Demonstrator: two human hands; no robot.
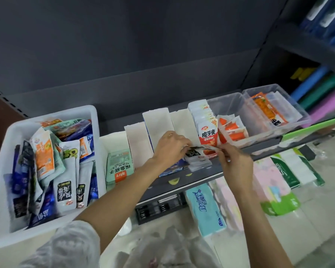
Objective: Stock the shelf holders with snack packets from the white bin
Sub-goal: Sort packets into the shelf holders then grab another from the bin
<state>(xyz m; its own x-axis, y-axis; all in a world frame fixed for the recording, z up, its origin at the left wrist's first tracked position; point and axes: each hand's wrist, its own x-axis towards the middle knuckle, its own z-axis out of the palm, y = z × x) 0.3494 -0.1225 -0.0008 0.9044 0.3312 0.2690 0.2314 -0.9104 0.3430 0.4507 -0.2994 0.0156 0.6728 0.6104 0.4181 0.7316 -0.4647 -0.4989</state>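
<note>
You can read "魔芋爽" in dark characters on the red-and-white snack packet (208,134) standing in its holder, and "Baimei" in script on the teal tissue pack (205,206) below the shelf.

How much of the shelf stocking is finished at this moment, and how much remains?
Partly done. Done: the red and white packets fill one holder, and the green packets stand in another. In hand: both the left hand and right hand hold a dark packet above the shelf. Left: the white bin holds many packets, and some white holders look empty.
</note>
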